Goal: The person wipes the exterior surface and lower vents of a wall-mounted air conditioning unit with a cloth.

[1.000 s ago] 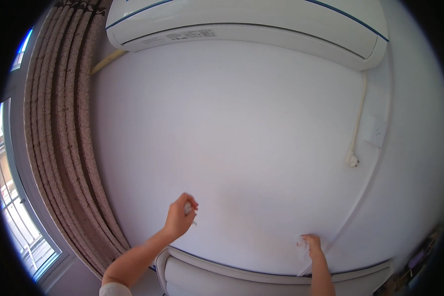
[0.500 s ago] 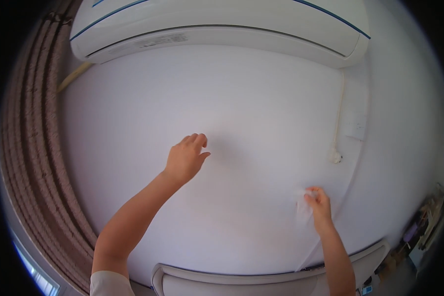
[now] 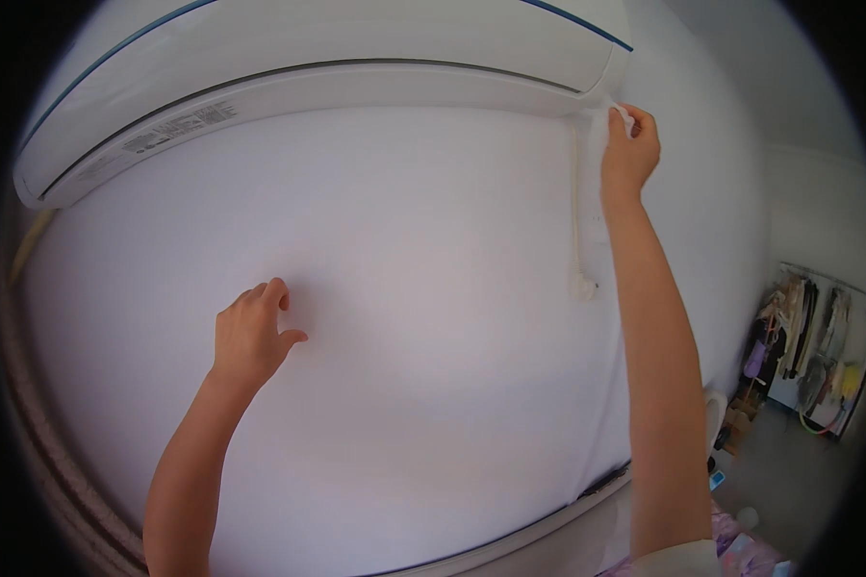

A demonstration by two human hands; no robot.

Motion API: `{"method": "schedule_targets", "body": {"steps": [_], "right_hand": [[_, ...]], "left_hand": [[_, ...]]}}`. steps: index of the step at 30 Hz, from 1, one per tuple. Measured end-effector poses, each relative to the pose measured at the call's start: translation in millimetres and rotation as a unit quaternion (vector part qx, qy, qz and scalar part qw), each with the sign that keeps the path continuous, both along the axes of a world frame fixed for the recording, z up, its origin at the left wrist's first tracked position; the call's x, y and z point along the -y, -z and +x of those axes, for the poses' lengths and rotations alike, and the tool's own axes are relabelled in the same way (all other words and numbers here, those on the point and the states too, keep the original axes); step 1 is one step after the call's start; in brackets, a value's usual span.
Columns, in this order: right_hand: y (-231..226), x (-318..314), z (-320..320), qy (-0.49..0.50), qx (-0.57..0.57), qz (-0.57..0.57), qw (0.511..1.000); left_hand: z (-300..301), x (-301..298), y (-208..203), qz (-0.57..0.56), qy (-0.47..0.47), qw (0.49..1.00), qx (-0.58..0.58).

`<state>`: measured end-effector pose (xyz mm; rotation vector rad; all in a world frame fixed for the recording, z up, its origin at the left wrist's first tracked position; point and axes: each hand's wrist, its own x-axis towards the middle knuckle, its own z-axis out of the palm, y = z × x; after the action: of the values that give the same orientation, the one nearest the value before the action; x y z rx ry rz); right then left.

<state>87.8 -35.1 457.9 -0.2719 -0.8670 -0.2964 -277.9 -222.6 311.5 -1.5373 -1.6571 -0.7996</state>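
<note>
My right hand [image 3: 633, 159] is raised to the lower right corner of a white wall-mounted air conditioner [image 3: 375, 85]. A thin white tissue [image 3: 626, 117] is pinched between its thumb and fingers, at or very close to the unit's corner; whether it touches cannot be told. My left hand [image 3: 245, 337] hovers by the white wall [image 3: 414, 288], left of the middle. Its fingers are loosely curled, the thumb stands apart, and nothing is in it.
Below the air conditioner's right end hangs a white cord [image 3: 575, 192] with a plug [image 3: 583, 287]. A headboard [image 3: 539, 539] runs along the bottom. A brown curtain [image 3: 63, 481] is at the left, and a rack of clothes [image 3: 803, 327] stands at the far right.
My right hand has gone up from low on the wall to the air conditioner's corner, keeping the tissue. The view has turned to the right. My left hand stays by the wall.
</note>
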Motion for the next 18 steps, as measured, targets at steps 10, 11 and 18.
{"method": "schedule_targets", "body": {"steps": [10, 11, 18], "right_hand": [[-13, -14, -47, -0.027, -0.074, 0.033, 0.996], [-12, -13, -50, -0.013, -0.079, 0.031, 0.996], [-3, -22, -52, 0.068, -0.040, 0.066, 0.995]], "left_hand": [[-13, -5, 12, 0.018, 0.051, 0.997, 0.053], [-12, -3, 12, 0.008, 0.046, 0.997, 0.053], [-9, -8, 16, 0.002, 0.046, 0.997, 0.062]]}}
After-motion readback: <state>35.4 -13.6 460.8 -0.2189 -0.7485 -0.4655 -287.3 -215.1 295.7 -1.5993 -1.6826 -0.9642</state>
